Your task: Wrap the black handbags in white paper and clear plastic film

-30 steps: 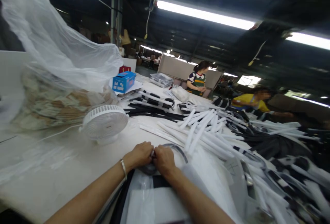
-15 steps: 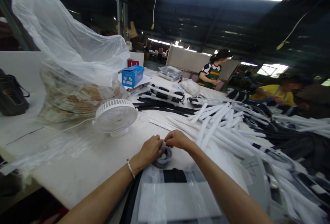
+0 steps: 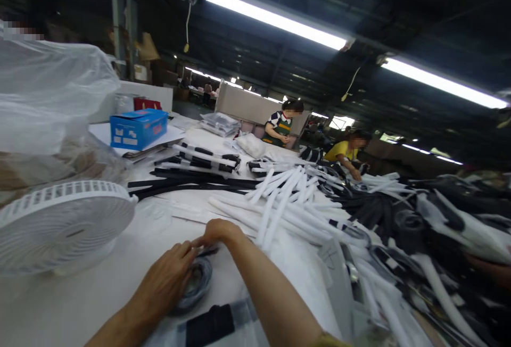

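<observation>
Landmark: round white plastic desk fan (image 3: 59, 224), lying grille-up on the white worktable (image 3: 80, 304).

Grey coiled band (image 3: 198, 282): lies flat on the table to the right of the fan and nearer the wearer. It sits just beyond a clear-bagged black-and-white folded piece (image 3: 209, 324). The coil's opening faces up, so it has no true long axis. A dark loose end shows at its far rim, on the side away from the fan.

Left hand (image 3: 167, 278): between fan and band. Fingers are curled and closed over the rim on the fan's side, touching it. This is the nearer hand.

Right hand (image 3: 217, 231): past the band, farther from the fan. Fingers are drawn together, tips down at the far rim by the loose end. Whether they pinch it cannot be told.

Right of the fan, well apart: a heap of long white padded strips (image 3: 279, 203). Behind the fan: a blue cardboard box (image 3: 138, 127).
</observation>
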### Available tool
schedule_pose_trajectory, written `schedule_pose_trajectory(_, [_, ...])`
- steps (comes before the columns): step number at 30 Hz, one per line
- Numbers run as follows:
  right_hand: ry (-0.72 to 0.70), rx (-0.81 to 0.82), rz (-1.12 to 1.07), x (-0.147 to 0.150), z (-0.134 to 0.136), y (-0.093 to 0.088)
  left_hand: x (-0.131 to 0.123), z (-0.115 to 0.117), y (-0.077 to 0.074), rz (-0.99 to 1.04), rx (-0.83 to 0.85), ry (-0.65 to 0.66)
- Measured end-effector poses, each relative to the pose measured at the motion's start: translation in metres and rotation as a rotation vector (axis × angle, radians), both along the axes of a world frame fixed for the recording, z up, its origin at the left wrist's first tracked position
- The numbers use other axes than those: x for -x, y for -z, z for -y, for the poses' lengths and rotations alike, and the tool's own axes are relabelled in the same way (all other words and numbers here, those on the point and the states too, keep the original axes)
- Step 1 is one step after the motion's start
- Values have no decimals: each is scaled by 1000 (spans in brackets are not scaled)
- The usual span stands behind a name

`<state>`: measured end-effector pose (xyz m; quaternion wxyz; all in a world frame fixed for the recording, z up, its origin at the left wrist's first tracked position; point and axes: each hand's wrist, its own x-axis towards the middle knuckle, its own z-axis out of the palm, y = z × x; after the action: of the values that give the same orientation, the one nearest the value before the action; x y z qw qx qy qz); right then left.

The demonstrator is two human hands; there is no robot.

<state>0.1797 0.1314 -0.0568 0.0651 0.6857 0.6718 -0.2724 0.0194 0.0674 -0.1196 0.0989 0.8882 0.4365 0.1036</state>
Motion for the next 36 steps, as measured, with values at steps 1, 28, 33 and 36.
schedule_pose_trajectory(1, [-7, 27, -12, -1, -2, 0, 0, -1, 1, -7, -14, 2])
schedule_pose_trajectory(28, [77, 76, -340, -7, 11, 16, -1, 12, -14, 17, -25, 52])
schedule_pose_trajectory(33, [105, -42, -475, -4, 16, 34, 3, 8, -7, 186, 111, 16])
schedule_pose_trajectory(36, [108, -96, -519, -4, 21, 41, 2, 5, -1, 274, 182, -58])
